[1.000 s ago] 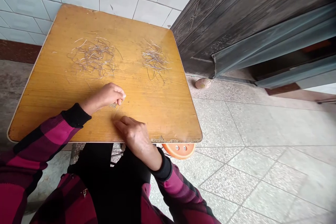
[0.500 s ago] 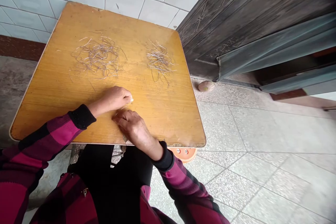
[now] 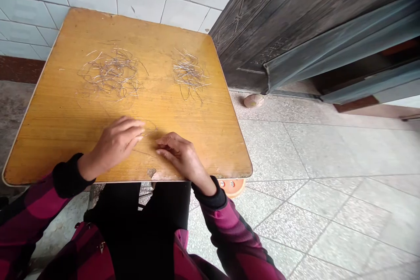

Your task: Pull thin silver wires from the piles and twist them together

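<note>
Fingers of the left hand and the right hand are lying open and loosely curled, gripping nothing, near the front edge of a yellow wood-grain desk. A thin curved silver wire is lying just beyond the left fingertips. A loose tangled heap of silver wire and a tighter heap of silver wire are sitting toward the far edge, well apart. A dark embossed metal door is standing beyond the right edge.
</note>
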`<state>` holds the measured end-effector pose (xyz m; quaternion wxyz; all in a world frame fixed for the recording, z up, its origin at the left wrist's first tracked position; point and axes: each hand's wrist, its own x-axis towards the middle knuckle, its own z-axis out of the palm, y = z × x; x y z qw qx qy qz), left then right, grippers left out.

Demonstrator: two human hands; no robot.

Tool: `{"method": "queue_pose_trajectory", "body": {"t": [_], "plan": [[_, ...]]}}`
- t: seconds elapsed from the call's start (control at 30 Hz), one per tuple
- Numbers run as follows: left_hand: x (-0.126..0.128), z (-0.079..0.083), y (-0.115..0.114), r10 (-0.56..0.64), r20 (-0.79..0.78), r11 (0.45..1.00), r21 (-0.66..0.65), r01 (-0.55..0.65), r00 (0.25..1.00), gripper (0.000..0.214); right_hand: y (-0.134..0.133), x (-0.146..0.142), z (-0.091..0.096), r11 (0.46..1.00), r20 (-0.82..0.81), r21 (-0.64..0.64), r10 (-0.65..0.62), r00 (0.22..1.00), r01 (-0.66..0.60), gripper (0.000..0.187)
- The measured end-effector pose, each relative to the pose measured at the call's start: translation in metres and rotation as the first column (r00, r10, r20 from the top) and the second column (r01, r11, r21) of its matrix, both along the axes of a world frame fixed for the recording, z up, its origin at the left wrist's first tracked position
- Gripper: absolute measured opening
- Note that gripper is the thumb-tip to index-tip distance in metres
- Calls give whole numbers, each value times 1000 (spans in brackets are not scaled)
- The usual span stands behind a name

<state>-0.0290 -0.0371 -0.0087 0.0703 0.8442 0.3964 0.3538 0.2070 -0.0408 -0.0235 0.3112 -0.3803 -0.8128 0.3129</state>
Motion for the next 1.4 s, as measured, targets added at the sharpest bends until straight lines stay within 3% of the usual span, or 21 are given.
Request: {"method": "queue_pose_trajectory", "body": {"t": [0.17,0.33,0.47,0.73,0.8,0.93,1.07,1.13,1.23,1.3,1.4], "plan": [[-12,-17,-20,-65,-75,996,-68,60,995,17,-2,9,1,999,67,34,21,998,-23,13],[-12,-20,-17,-107,-173,994,-42,101,979,17,-8,0,-5,989,187,123,57,981,-81,14],[-10,-26,-14,-113,-181,993,13,117,977,19,-6,-1,-10,985,165,144,71,984,-95,17],[-9,-27,-22,-89,-254,996,-10,90,963,34,2,3,-10,995,113,29,88,990,-92,6],[-9,-27,-25,-83,-281,997,-16,81,956,40,7,3,-6,997,170,-26,77,982,-74,8],[-10,-28,-26,-71,-306,997,-20,68,950,41,21,-3,3,997,405,-78,5,914,29,28],[-11,-29,-25,-66,-300,998,-24,62,952,40,37,-6,15,990,537,-135,45,842,33,39],[-11,-29,-25,-68,-288,997,-40,59,955,41,41,0,18,978,487,-208,113,866,-11,34],[-11,-30,-25,-71,-276,997,-42,62,959,41,43,15,16,923,256,-370,215,942,-110,22],[-11,-32,-25,-65,-266,998,-20,62,962,39,42,23,13,913,138,-397,165,977,-98,19],[-9,-32,-24,-52,-258,998,13,57,965,36,43,22,12,965,156,-260,16,988,26,14]]}}
